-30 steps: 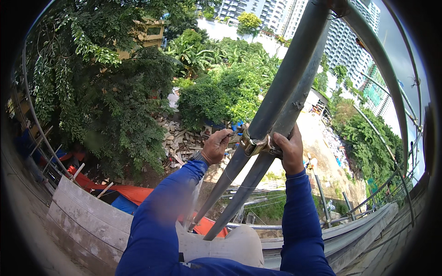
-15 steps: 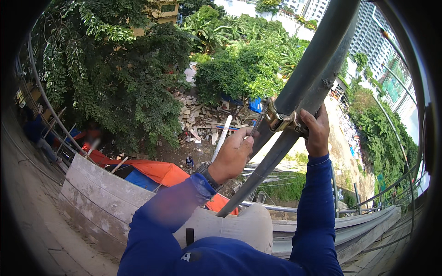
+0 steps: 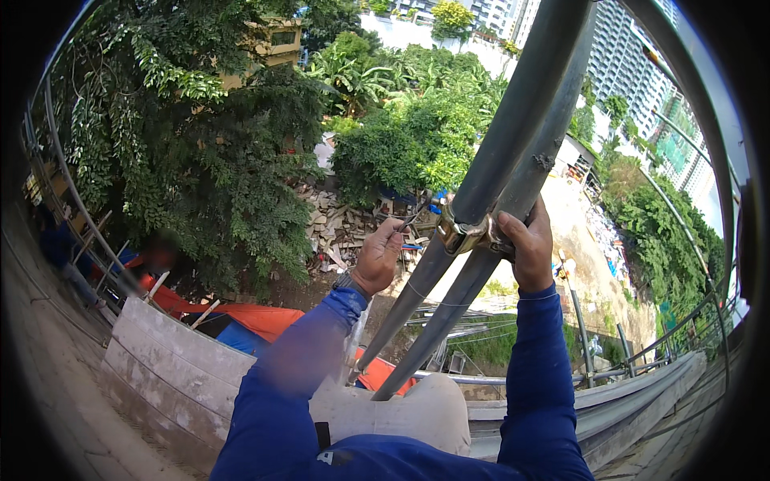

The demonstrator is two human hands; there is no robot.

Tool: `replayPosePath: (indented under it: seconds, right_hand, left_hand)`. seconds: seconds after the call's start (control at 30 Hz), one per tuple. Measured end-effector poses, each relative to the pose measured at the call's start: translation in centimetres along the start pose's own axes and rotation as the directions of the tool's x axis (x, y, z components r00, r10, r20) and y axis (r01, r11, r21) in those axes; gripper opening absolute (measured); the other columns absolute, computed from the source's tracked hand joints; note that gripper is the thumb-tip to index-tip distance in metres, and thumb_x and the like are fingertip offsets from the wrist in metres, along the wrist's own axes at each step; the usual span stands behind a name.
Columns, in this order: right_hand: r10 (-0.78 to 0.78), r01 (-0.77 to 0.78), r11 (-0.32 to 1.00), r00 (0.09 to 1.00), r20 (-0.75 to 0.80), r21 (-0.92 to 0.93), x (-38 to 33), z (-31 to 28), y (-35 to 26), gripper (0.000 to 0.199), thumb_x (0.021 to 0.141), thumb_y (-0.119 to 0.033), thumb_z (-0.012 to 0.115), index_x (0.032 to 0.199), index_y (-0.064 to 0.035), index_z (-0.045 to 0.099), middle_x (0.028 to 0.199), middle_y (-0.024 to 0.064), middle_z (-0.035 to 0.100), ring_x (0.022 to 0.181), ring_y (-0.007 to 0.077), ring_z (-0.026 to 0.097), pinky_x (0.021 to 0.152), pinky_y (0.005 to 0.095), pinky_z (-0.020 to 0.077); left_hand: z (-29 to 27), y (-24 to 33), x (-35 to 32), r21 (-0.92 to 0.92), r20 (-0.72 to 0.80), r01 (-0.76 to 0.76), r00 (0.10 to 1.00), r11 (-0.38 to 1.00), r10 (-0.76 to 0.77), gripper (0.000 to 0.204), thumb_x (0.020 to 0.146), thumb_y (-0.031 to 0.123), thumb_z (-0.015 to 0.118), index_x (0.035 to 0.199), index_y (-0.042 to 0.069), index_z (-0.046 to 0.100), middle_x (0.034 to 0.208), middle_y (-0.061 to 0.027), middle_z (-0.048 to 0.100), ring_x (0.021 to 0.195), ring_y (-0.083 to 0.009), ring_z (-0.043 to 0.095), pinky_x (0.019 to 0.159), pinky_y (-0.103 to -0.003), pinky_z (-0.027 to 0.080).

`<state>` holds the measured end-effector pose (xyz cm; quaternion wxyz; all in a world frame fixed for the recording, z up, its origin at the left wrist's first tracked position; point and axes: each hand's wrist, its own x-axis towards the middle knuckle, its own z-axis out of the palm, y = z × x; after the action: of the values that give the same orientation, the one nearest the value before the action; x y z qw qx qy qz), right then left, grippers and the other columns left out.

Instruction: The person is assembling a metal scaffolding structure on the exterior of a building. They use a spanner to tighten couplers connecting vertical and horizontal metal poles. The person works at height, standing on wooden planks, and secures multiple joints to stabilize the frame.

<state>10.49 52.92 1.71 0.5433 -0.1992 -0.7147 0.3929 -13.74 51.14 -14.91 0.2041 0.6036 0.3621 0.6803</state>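
Two grey steel scaffold pipes (image 3: 513, 120) run side by side, slanting from the upper right down toward my lap. A brass-coloured scaffold clamp (image 3: 461, 232) sits around them where they lie together. My right hand (image 3: 525, 247) is closed at the clamp's right side, thumb on its edge and fingers behind the pipe. Left of the clamp, my left hand (image 3: 380, 255) is closed on a slim dark metal tool (image 3: 414, 213) that points up toward the clamp. The tool's exact kind is too small to tell. Thin wire (image 3: 449, 304) crosses the pipes below the clamp.
Pale boards (image 3: 172, 369) form a low barrier at left. Orange tarp (image 3: 249, 321) lies beyond it. Further below are scattered debris (image 3: 341, 228) and trees (image 3: 409, 144). Long planks (image 3: 634, 409) and railing pipes (image 3: 579, 333) stand at right. A person (image 3: 64, 248) is at far left.
My left hand has drawn back left and down from the clamp, still with the slim tool. My right hand stays at the clamp. The pipes have shifted left in view.
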Motion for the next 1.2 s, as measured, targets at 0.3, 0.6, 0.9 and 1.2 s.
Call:
replayPosePath:
  seconds: [0.3,0.6,0.9,1.2]
  right_hand:
    - [0.030,-0.030,0.999,0.999,0.016,0.041,-0.1,0.4,-0.3,0.048,0.090,-0.020,0.075,0.129,-0.0015,0.053,0.107,0.0071,0.068,0.096,0.0138,0.065,0.086,0.0302,0.0541]
    - [0.012,-0.012,1.000,0.999,0.033,-0.001,0.5,-0.3,0.2,0.046,0.092,-0.014,0.073,0.131,-0.0007,0.051,0.113,0.0102,0.069,0.103,0.0168,0.067,0.093,0.0323,0.0537]
    - [0.040,-0.040,0.999,0.999,0.009,0.005,-0.2,-0.8,0.2,0.050,0.091,-0.016,0.074,0.132,-0.0008,0.051,0.113,0.0099,0.069,0.103,0.0164,0.067,0.094,0.0322,0.0537]
    - [0.021,-0.021,0.999,1.000,0.018,0.024,0.3,-0.2,0.6,0.053,0.090,-0.017,0.075,0.134,0.0000,0.050,0.112,0.0094,0.069,0.102,0.0154,0.066,0.094,0.0324,0.0532]
  left_hand:
    - [0.7,-3.9,4.1,0.195,0.070,-0.304,0.953,0.933,0.296,0.021,0.107,0.015,0.054,0.123,0.003,0.062,0.097,-0.0168,0.067,0.089,-0.0340,0.066,0.082,-0.039,0.051]
    - [1.3,3.9,-1.1,0.225,-0.017,-0.015,1.000,0.974,0.019,0.024,0.112,0.023,0.046,0.117,0.004,0.060,0.092,-0.0100,0.067,0.088,-0.0205,0.062,0.079,-0.037,0.050]
    - [1.1,9.5,-4.1,-0.371,0.202,0.493,0.870,0.787,-0.450,0.025,0.111,0.018,0.047,0.128,0.001,0.052,0.072,0.0088,0.038,0.058,-0.0015,0.032,0.051,-0.021,0.026]
    - [0.8,1.4,-0.3,-0.302,0.027,0.057,0.998,0.952,-0.052,0.026,0.112,0.025,0.048,0.119,0.002,0.058,0.072,0.0080,0.041,0.065,-0.0017,0.035,0.058,-0.021,0.029]
